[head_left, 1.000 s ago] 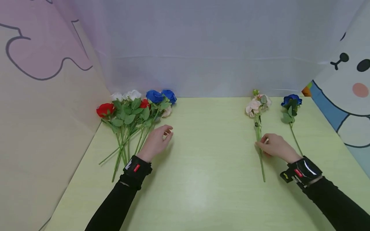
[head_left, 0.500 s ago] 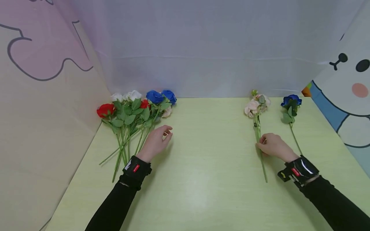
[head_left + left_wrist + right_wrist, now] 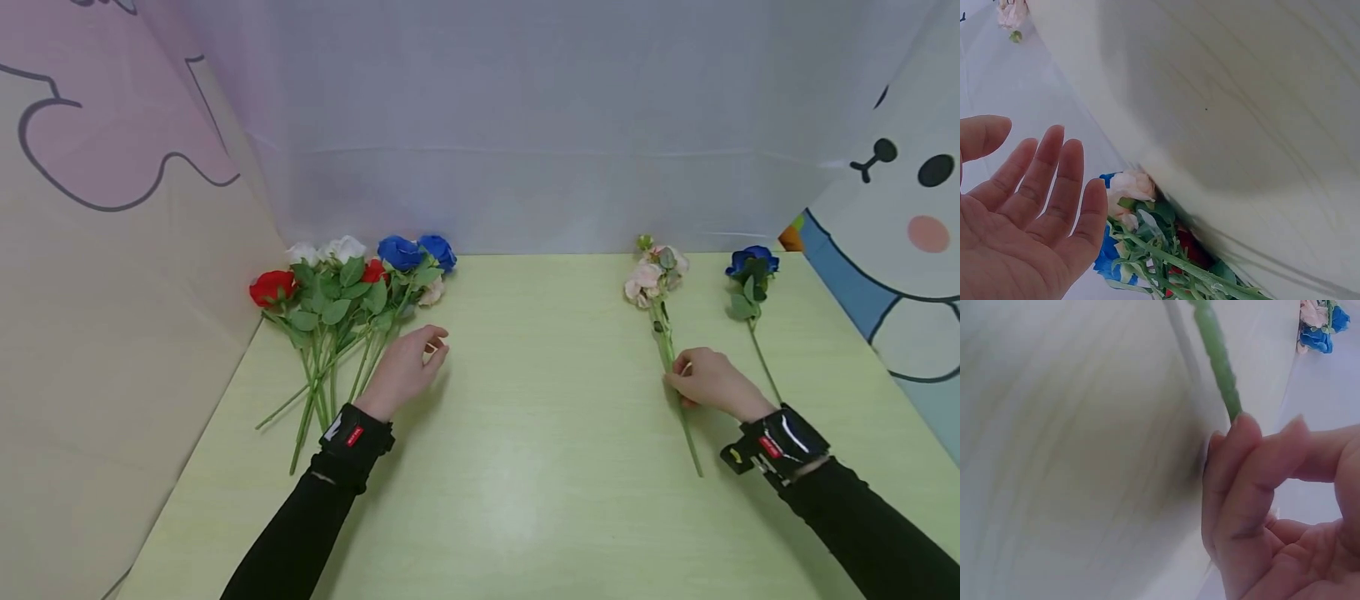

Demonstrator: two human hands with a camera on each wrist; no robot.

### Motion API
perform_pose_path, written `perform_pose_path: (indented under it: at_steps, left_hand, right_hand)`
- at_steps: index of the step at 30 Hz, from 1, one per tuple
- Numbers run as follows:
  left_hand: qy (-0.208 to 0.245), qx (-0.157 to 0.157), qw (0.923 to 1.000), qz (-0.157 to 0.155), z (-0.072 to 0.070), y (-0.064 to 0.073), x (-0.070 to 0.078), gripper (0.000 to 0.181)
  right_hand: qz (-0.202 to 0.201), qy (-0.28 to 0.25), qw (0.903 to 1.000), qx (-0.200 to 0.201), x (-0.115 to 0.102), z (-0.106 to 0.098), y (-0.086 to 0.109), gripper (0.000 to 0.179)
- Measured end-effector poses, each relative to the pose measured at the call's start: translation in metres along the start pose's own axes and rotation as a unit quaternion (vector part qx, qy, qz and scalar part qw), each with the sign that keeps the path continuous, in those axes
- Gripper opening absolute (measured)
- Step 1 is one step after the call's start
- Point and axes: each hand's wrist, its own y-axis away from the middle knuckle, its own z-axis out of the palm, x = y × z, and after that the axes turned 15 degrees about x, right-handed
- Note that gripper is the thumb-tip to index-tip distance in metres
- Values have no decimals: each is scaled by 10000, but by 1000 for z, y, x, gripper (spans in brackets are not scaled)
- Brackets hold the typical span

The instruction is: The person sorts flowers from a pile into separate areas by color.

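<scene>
My right hand (image 3: 716, 385) pinches the green stem of a pale pink flower (image 3: 647, 279) low down, close over the table. In the right wrist view the stem (image 3: 1219, 362) runs in behind the curled fingers (image 3: 1241, 481), which hide the pinched part. The flower's heads point toward the back, and its stem end juts out toward the front. My left hand (image 3: 405, 371) hovers beside a bunch of flowers and holds nothing; its fingers (image 3: 1060, 187) are spread and loosely bent in the left wrist view. That bunch has red (image 3: 272, 287), white (image 3: 345, 248), blue (image 3: 400, 252) and pink heads.
One blue rose (image 3: 752, 267) lies to the right of the pink flower, its stem running toward my right wrist. The pale wooden table (image 3: 517, 467) ends at the back against a hanging cloth (image 3: 525, 125). Crossed stems of the bunch lie along the left side.
The pink flower has turned: its heads have swung left and its stem end right. My right hand has shifted only slightly left. My left hand stays in place.
</scene>
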Motion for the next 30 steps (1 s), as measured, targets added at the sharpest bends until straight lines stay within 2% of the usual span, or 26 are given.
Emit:
perform_pose_path:
  at_steps: [12, 15, 18, 21, 24, 27, 30]
  left_hand:
    - [23, -12, 10000, -18, 0, 0, 0, 30]
    - [53, 16, 10000, -2, -2, 0, 0, 29]
    - [50, 68, 10000, -11, -4, 0, 0, 29]
    - [-8, 92, 10000, -13, -6, 0, 0, 30]
    - [-74, 103, 9999, -22, -8, -1, -1, 30]
    - [-169, 139, 9998, -44, -11, -1, -2, 30]
    - [-287, 227, 9993, -41, -15, 0, -2, 30]
  right_hand:
    - [156, -26, 9998, 129, 0, -6, 1, 29]
    - [138, 1, 9989, 452, 0, -8, 1, 29]
    - [-34, -25, 9945, 1051, -1, -9, 2, 26]
    - [-325, -119, 9845, 1721, -2, -6, 2, 21]
    - [-608, -375, 9727, 2208, -8, -3, 3, 17]
    - [-760, -780, 9645, 2408, -16, 2, 3, 15]
    - [-634, -1398, 9628, 2224, -24, 5, 2, 20]
